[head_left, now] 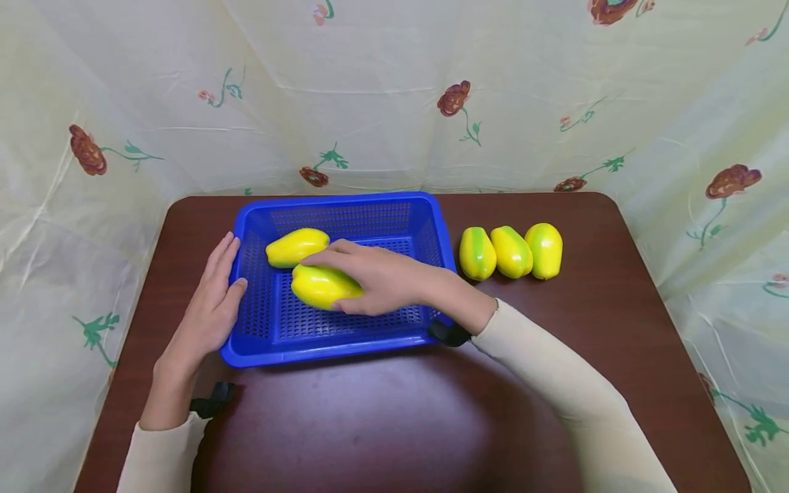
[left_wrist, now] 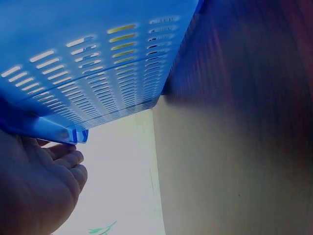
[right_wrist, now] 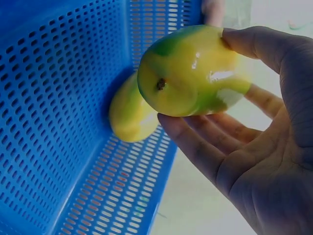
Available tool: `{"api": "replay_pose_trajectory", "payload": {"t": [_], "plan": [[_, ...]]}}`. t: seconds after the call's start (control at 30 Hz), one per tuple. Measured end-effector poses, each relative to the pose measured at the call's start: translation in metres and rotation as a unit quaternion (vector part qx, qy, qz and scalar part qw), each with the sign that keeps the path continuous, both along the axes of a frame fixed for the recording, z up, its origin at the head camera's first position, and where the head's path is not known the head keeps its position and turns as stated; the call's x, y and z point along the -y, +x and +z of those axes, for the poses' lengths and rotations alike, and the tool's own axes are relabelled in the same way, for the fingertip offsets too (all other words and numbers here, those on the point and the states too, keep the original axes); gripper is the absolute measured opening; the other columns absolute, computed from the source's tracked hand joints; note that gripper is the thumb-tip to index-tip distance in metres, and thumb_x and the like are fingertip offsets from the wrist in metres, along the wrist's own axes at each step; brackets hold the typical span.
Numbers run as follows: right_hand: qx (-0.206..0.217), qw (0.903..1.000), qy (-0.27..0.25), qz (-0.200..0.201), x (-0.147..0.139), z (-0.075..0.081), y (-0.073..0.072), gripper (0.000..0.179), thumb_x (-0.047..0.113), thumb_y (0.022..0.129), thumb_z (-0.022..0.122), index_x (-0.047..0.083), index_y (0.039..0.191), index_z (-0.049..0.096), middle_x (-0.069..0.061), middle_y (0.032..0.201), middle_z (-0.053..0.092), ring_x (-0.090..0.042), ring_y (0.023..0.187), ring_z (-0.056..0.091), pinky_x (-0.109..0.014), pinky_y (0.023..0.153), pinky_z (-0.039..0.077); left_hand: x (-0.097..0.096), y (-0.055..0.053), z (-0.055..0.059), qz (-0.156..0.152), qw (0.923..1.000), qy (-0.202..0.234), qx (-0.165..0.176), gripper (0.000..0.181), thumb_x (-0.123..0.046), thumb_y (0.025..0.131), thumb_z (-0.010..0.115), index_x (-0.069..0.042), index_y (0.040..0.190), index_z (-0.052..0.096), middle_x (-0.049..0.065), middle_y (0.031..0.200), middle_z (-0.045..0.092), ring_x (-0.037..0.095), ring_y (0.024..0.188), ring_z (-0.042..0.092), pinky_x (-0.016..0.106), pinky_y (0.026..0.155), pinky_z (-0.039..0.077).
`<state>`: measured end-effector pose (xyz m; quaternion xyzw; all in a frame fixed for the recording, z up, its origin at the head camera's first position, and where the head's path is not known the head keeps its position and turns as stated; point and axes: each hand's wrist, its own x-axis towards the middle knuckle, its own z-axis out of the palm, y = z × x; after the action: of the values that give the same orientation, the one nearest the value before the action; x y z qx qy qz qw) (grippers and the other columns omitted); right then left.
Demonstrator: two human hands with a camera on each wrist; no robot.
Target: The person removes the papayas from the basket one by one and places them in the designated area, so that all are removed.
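The brown table carries everything, and on it sits the blue basket, a perforated plastic tray that looks stiff and light. Your left hand lies flat against its left wall, fingers straight and together, steadying it; keep the press gentle, since so light a tray would likely slide on the glossy wood.

Your right hand reaches into the basket with thumb and fingers curled round a yellow-green fruit, low over the basket floor. Its skin is shiny and looks smooth and hard, so judge it slippery: hold it round its widest middle, as you do now, not by the tapered end. A second fruit lies in the basket just behind it. Three more fruits sit in a row on the table just right of the basket.
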<state>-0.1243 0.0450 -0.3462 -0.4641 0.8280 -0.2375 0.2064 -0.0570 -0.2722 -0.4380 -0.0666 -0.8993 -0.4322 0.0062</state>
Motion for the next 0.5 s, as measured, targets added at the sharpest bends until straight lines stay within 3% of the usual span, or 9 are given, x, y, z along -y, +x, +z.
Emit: {"api": "replay_pose_trajectory", "payload": {"t": [0.4, 0.5], "plan": [[0.006, 0.9949, -0.090, -0.046, -0.026, -0.009, 0.017, 0.068, 0.029, 0.100, 0.072, 0.020, 0.161, 0.043, 0.001, 0.158, 0.051, -0.013, 0.141, 0.051, -0.034, 0.118, 0.048, 0.001, 0.002, 0.003, 0.000, 0.9999, -0.013, -0.001, 0.067, -0.013, 0.110, 0.040, -0.013, 0.172, 0.013, 0.012, 0.181, 0.006, 0.046, 0.165, 0.011, 0.077, 0.127, 0.009], [0.007, 0.9921, -0.106, -0.066, -0.034, -0.014, 0.022, 0.068, 0.033, 0.100, 0.072, 0.021, 0.161, 0.043, 0.004, 0.158, 0.052, -0.012, 0.140, 0.050, -0.035, 0.116, 0.050, 0.000, 0.001, 0.003, 0.000, 0.9999, -0.015, -0.002, 0.067, -0.013, 0.110, 0.040, -0.013, 0.172, 0.014, 0.011, 0.181, 0.007, 0.045, 0.166, 0.010, 0.076, 0.128, 0.009]]}}
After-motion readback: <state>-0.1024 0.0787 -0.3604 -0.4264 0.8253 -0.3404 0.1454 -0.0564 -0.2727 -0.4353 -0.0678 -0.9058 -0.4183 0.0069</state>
